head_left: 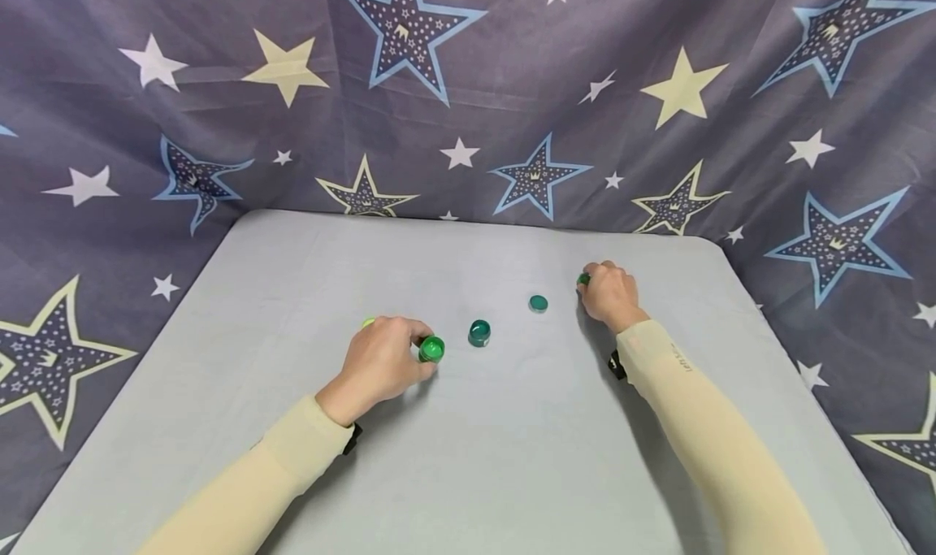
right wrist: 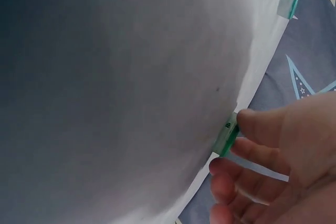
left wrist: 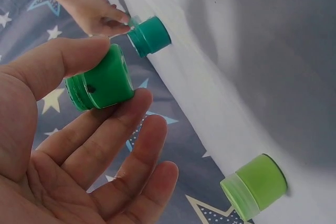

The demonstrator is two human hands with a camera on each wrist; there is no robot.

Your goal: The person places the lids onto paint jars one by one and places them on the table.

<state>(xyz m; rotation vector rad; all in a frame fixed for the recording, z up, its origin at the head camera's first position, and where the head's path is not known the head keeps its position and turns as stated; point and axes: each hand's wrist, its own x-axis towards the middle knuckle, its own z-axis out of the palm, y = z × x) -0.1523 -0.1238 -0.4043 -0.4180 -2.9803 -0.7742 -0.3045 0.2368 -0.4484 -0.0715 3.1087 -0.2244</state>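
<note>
My left hand (head_left: 386, 362) pinches a small green paint jar (left wrist: 107, 80) between thumb and fingers; its uncapped mouth faces up toward the head camera. To the right of that hand, an uncapped teal paint jar (head_left: 479, 333) stands on the table. Farther right lies a teal lid (head_left: 539, 303), top side up. At the far right of the table, my right hand (head_left: 611, 292) has thumb and fingertips at the edges of a green lid (right wrist: 227, 136), pinching it at the tabletop. A light green jar (left wrist: 254, 187) with its cap on is mostly hidden behind my left hand in the head view.
A pale grey cloth covers the table (head_left: 512, 457). Behind it and along both sides hangs a dark curtain (head_left: 497, 116) printed with stars. Both forearms, in cream sleeves, reach in from the near edge.
</note>
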